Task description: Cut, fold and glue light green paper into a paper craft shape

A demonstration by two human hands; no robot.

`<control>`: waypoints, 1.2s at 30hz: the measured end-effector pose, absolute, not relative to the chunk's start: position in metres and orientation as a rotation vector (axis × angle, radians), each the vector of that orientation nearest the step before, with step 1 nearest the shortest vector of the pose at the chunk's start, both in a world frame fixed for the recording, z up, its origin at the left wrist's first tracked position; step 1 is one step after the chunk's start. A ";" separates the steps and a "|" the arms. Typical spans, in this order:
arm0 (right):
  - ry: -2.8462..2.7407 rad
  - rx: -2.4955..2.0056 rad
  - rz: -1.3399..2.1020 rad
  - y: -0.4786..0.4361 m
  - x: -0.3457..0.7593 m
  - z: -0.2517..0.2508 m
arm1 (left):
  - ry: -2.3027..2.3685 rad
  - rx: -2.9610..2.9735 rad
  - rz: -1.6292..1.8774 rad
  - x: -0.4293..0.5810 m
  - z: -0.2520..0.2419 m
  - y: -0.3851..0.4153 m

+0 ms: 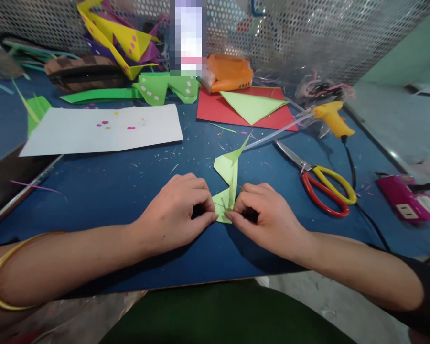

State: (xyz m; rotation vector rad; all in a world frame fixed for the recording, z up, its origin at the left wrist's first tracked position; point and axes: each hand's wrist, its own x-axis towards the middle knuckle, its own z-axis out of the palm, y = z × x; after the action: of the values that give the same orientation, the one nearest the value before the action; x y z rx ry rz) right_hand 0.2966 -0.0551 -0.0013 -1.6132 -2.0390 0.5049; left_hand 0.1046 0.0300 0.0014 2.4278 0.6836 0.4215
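Note:
Near the front of the blue table I hold a folded piece of pale green paper (232,172). Its lower edge is pinched between the thumb and fingers of my left hand (181,210) on one side. My right hand (268,215) pinches the same edge on the other side, a short way apart. The paper's upper part rises to a narrow point that leans right and away from me. Both sets of fingers are closed, and my fingertips cover parts of the lower folds.
Scissors (308,169) and a yellow glue gun (333,119) lie to the right, near a magenta extension socket (408,198). Behind are red paper (208,107) under a green triangle (254,105), white paper (68,131), green paper glasses (152,88) and an orange packet (227,71).

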 end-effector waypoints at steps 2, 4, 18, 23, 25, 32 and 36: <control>-1.984 -1.633 0.516 -0.057 0.297 -0.001 | 0.667 2.416 0.428 0.103 0.001 0.030; -1.960 -1.635 0.510 -0.059 0.297 0.000 | 0.646 2.416 0.434 0.101 0.001 0.030; -1.703 -1.723 0.465 -0.081 0.275 0.003 | 0.576 2.553 0.542 0.100 0.002 0.021; -1.575 -1.760 0.464 -0.093 0.267 0.000 | 0.551 2.567 0.564 0.099 0.001 0.020; -1.594 -1.764 0.424 -0.096 0.266 -0.001 | 0.540 2.573 0.573 0.099 0.001 0.020; -1.783 -1.723 0.305 -0.102 0.269 -0.004 | 0.448 2.597 0.548 0.098 0.001 0.021; -1.871 -1.696 0.219 -0.102 0.270 -0.007 | 0.443 2.680 0.565 0.095 0.002 0.019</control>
State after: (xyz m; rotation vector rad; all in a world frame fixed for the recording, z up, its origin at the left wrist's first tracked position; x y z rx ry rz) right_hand 0.2695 -0.1020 -0.0068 -1.6956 -1.8709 0.2193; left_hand 0.0952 0.0195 0.0021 2.6796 0.4434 0.5648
